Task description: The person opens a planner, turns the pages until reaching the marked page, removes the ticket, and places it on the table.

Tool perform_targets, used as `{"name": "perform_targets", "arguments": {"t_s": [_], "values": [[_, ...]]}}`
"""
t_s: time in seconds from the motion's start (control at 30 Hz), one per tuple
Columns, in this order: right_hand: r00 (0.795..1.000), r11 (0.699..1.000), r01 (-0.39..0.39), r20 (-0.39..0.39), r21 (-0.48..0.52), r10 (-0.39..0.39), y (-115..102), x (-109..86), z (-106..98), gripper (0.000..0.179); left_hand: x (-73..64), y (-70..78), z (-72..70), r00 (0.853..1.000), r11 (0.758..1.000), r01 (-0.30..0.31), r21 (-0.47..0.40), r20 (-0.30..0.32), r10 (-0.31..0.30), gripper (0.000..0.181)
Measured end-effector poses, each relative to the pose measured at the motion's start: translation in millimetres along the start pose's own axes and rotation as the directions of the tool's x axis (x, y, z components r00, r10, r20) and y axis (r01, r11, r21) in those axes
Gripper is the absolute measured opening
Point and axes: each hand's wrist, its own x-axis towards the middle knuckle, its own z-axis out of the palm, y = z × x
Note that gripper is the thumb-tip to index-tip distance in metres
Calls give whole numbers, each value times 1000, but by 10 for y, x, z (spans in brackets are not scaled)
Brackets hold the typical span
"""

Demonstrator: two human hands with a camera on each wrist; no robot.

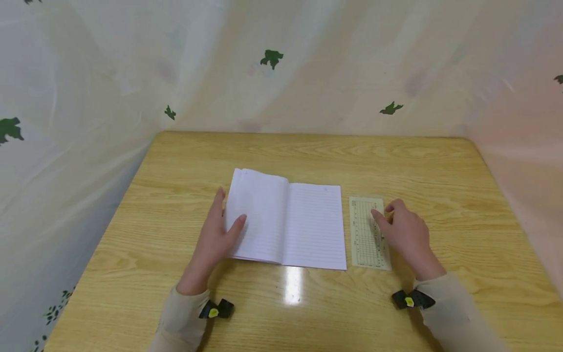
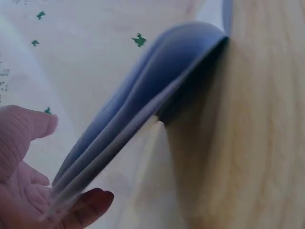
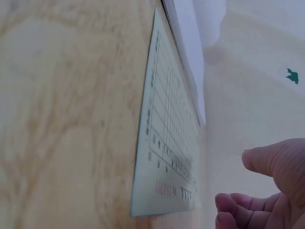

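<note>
A lined notebook [image 1: 313, 225] lies spread on the table, its right page flat. The left part is tilted up from the tabletop, as the left wrist view shows with its raised pages [image 2: 128, 102]. Against that outer edge is my left hand [image 1: 215, 239], fingers under the sheets and thumb above, apart from them. A pale printed form [image 1: 362, 234] with a ruled grid lies to the right of the notebook. Over its right edge hovers my right hand [image 1: 409, 232], fingers loosely bent and holding nothing. In the right wrist view, red digits show on the form [image 3: 167, 186].
The wooden table [image 1: 281, 154] has a glare spot near its front. Pale curtains [image 1: 325, 73] with green leaf-like shapes hang behind it and at both sides. Each sleeve has a black strap [image 1: 413, 299] at the wrist.
</note>
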Motion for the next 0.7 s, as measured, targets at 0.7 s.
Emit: {"name": "perform_targets", "arguments": {"t_s": [0.7], "values": [[993, 995, 51, -106, 84, -42, -36, -118, 2, 44, -86, 460, 570, 729, 835, -548, 50, 519, 447, 63]]}}
